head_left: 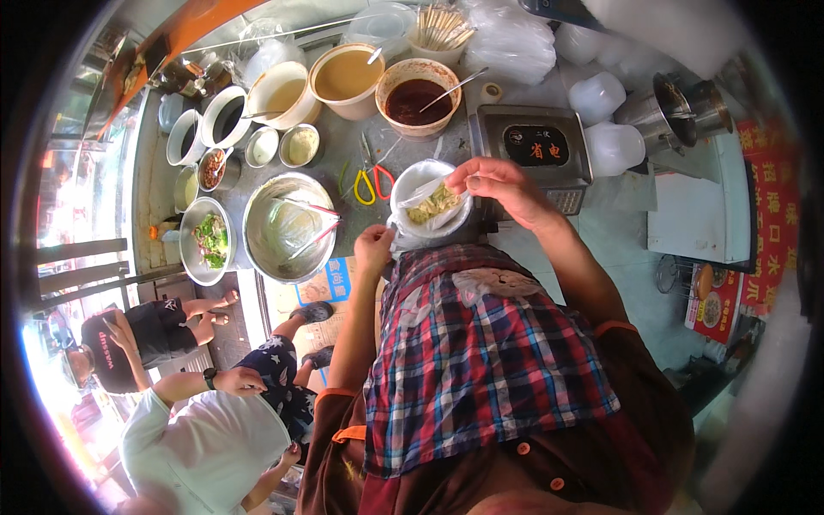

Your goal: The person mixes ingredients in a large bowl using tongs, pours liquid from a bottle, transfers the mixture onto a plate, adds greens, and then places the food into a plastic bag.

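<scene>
Close to my waist is a white bowl (403,179) lined with a clear plastic bag (448,219). Pale yellowish food in strips (430,206), perhaps noodles, lies inside the bag. My left hand (374,250) pinches the bag's edge at the left side of the bowl. Over the bowl's right rim, my right hand (499,185) has thumb and fingertips together on the bag's upper edge. Just left of the bowl lie scissors (365,183) with one yellow and one red handle. A large metal mixing bowl (290,228), smeared inside, holds red-ended tongs or chopsticks (317,238).
Behind stand sauce tubs, including a dark red one (418,102) with a spoon. Left are a bowl of leafy greens (211,241) and a cup of peanuts (212,168). A metal appliance (531,138) is at right. Two people, one in a white shirt (206,444), stand beyond the counter's left end.
</scene>
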`<state>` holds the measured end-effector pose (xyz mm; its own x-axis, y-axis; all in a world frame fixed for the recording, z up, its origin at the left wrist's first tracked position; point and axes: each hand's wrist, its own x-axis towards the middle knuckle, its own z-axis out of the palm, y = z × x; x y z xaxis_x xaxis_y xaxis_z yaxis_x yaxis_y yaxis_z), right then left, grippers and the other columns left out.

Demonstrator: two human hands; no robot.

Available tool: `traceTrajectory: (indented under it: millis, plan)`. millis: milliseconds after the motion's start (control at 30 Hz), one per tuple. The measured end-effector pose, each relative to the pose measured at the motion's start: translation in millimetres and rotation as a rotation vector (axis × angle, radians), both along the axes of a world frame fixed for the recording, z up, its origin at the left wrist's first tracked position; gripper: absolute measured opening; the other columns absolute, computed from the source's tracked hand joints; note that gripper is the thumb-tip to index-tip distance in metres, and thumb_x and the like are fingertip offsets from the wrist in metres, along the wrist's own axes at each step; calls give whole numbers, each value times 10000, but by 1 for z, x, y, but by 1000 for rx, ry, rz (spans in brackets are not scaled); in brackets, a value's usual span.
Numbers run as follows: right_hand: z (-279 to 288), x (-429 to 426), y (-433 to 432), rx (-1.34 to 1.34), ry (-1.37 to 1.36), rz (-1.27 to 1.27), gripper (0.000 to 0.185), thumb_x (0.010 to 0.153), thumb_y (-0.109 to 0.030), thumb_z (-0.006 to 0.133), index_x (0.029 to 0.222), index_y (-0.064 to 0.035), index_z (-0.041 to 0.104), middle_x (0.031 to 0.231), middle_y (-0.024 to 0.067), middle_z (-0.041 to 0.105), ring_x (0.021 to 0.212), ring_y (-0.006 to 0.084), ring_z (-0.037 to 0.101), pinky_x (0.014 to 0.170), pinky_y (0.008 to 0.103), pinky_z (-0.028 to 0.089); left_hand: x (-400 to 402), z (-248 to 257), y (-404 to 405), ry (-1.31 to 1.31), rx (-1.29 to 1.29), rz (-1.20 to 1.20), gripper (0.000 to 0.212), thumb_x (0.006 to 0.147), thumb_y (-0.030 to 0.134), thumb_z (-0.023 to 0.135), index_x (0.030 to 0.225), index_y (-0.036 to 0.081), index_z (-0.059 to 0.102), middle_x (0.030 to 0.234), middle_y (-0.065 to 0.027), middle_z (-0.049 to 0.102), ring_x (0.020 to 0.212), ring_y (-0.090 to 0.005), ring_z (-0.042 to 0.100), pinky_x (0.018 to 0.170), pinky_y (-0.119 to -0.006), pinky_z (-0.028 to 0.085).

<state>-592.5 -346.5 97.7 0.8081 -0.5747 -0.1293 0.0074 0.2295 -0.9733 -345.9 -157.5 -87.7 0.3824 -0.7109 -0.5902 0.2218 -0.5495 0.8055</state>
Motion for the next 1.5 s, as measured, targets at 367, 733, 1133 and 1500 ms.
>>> traceTrajectory:
  millis: [367, 733, 1133, 1500]
  plan:
    - [75, -168, -117, -68, -306, -588, 364, 1024, -228, 622, 1305, 3, 645, 1173, 119, 732, 1046, 212, 671, 954, 345, 494, -75, 213, -147, 762, -754, -192, 222, 1017, 62, 630, 1233, 66, 683, 1156, -44, 694, 987, -168, 662, 905, -356, 568]
    - [-19, -203, -120, -756, 796, -466, 349, 937, -184, 757, 1266, -82, 702, 1179, 83, 693, 1040, 218, 635, 940, 360, 513, -146, 100, -122, 544, -228, -69, 345, 1033, 130, 582, 1361, 35, 621, 936, -28, 632, 825, -156, 647, 784, -304, 575]
    - [-33, -129, 5, -656, 505, -177, 202, 977, -124, 680, 1164, -56, 716, 918, 55, 719, 813, 128, 667, 743, 292, 540, -177, -189, 324, -400, 529, 216, 371, 881, 307, 729, 1103, 11, 744, 983, -203, 767, 912, -335, 746, 808, -426, 592]
    - [-130, -36, 289, -836, 609, 935, 348, 911, -196, 726, 1240, -91, 679, 1162, 166, 707, 1102, 370, 682, 938, 474, 545, -165, -150, 487, -157, 446, 225, 402, 919, 288, 712, 1217, 18, 736, 1109, -169, 777, 1003, -234, 732, 884, -362, 570]
